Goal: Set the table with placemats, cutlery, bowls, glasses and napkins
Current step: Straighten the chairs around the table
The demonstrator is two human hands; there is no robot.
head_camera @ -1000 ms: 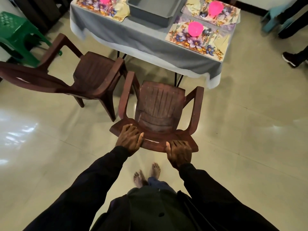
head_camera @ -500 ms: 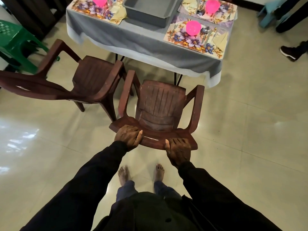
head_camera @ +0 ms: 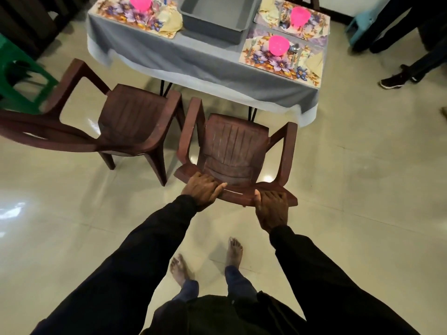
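Note:
Both hands grip the top of the backrest of a brown plastic armchair (head_camera: 233, 146) facing the table: my left hand (head_camera: 202, 191) on its left end, my right hand (head_camera: 272, 209) on its right end. The table (head_camera: 193, 56) has a grey cloth and three floral placemats. The near-right placemat (head_camera: 278, 62) carries a pink bowl (head_camera: 279, 45), cutlery and a folded napkin (head_camera: 314, 62). The far-right placemat (head_camera: 312, 19) and the left placemat (head_camera: 125, 14) hold pink bowls too. A grey tub (head_camera: 215, 19) sits mid-table.
A second brown armchair (head_camera: 125, 122) stands just left of the one I hold, almost touching it. A green plastic stool (head_camera: 17, 83) is at the far left. Another person's legs and dark shoe (head_camera: 393, 81) are at the right, near a light-blue stool (head_camera: 360, 27).
The chair and both hands have moved forward toward the table, and my feet have stepped forward. My grip on the backrest is unchanged.

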